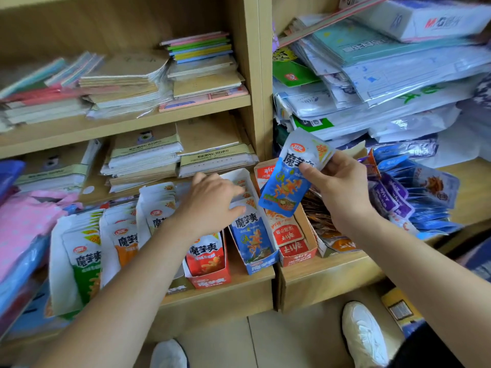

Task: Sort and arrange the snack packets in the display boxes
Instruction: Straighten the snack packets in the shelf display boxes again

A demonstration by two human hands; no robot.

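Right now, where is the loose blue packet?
In the head view, right of centre: the right hand pinches the blue packet in the air, just above the blue display box and the red box beside it.

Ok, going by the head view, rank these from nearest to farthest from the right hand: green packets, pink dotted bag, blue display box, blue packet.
1. blue packet: pinched in the right hand itself.
2. blue display box: just below and to the left, on the shelf.
3. green packets: well to the left along the same row.
4. pink dotted bag: at the far left edge.
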